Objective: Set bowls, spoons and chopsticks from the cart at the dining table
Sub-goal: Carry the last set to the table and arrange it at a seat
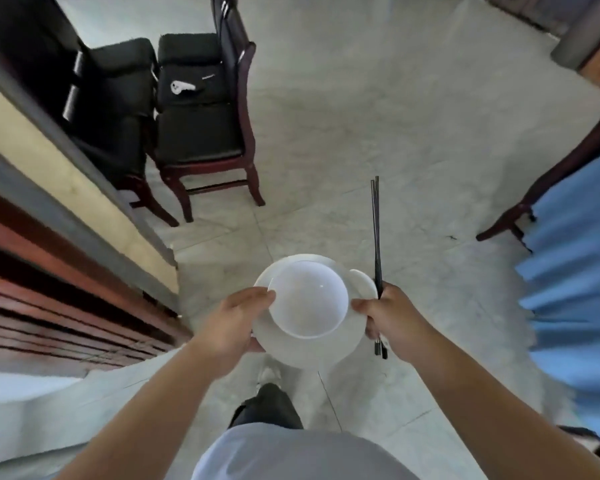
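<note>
Bowl point(308, 298) on a white plate point(305, 351) sits between our hands, above the tiled floor point(378, 133). Our left hand point(232, 320) clamps the plate's nine o'clock rim, thumb on top. Our right hand point(392, 320) pinches the three o'clock rim while gripping black chopsticks point(377, 237) pointing to twelve o'clock; a spoon point(361, 280) lies at two o'clock.

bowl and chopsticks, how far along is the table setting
Picked up: the white bowl sits on a plate held by both hands, left hand at the rim. The right hand also grips black chopsticks, a white spoon beside them. In hand: carrying over bare floor. Left: laying it all at the table.
</note>
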Tool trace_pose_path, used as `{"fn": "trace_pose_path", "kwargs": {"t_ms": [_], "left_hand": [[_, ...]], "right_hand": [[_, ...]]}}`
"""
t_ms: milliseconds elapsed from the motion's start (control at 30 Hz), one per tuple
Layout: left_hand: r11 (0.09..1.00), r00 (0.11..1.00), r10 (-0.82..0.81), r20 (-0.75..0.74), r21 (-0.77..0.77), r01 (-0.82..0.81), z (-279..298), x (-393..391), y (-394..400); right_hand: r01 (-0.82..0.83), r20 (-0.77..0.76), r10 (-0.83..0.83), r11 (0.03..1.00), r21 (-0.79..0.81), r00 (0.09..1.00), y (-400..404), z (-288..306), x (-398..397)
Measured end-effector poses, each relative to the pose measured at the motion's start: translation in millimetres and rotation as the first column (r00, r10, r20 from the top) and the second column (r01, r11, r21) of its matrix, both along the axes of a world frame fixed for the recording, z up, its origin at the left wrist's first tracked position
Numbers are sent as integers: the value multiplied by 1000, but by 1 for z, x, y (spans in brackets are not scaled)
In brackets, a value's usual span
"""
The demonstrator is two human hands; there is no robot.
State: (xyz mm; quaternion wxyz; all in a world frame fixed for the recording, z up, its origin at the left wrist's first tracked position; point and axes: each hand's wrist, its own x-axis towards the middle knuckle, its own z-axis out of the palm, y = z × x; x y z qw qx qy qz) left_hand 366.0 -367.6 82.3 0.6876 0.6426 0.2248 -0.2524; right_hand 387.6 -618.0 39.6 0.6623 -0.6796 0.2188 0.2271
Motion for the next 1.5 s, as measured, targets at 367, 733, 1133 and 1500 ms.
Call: {"fn": "trace_pose_path", "kwargs": {"t_ms": [367, 733, 1133, 1500], "left_hand": [[919, 919, -394, 13, -13, 394, -12, 228, -70], [836, 835, -549, 14, 4, 549, -9, 437, -196], [838, 838, -545, 20, -27, 545, -3, 639, -359], [746, 745, -665, 52, -3, 666, -8, 893, -468]], "right_hand": [[310, 19, -311, 950, 38, 950, -71, -11, 137], [452, 34, -452, 892, 8, 891, -180, -12, 299], [489, 26, -489, 872, -19, 872, -341, 9, 504], [630, 27, -630, 776, 19, 776, -429, -7, 728]]}}
